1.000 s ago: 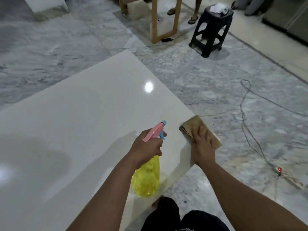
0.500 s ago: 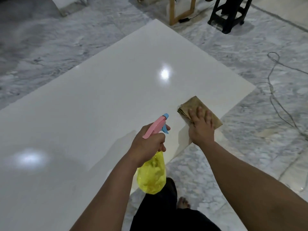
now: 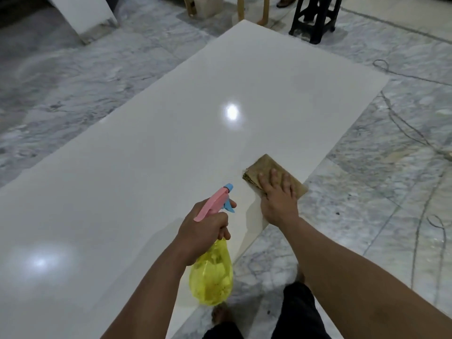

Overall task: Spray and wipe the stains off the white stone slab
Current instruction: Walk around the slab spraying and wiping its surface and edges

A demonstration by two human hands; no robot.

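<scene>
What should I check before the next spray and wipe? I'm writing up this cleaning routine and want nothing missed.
1. Spray bottle held firmly: ok, the left hand grips its neck.
2. Nozzle aimed over the white slab: ok, it points away across the surface.
3. Cloth ready: ok, the right hand presses flat on it near the slab's edge.
4. Liquid left in the bottle: cannot tell through the yellow plastic.
5. Stains located: cannot tell, none show in the glare.
6. Cable clear of the spray: ok, it lies on the floor beside the slab.
</scene>
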